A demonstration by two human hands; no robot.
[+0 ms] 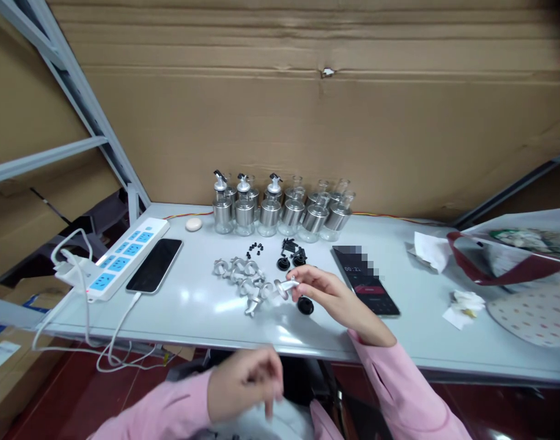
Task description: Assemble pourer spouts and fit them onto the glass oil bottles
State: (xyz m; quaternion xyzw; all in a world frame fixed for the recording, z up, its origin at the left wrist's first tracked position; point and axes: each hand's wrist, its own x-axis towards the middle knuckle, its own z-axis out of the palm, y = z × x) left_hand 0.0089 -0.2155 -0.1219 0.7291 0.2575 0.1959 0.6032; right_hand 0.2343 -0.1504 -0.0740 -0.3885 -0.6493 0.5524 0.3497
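My right hand [330,298] pinches a silver pourer spout [285,286] above the table, its fingertips on the narrow end. Just left of it lies a loose group of similar silver spouts [246,284]. Black round stoppers [305,305] rest beneath and behind the fingers, with small black flip parts [289,245] further back. A scatter of tiny black plugs [255,249] sits behind the silver group. My left hand [246,382] hangs in front of the table edge, blurred, its fingers partly curled; whether it holds anything is unclear.
Glass bottles with steel sleeves [293,214] stand at the back, several wearing spouts. A power strip [124,260] and a charging phone [155,266] lie left; another phone [367,281] is near my right forearm. Crumpled paper [466,305] and a bag [532,305] occupy the right.
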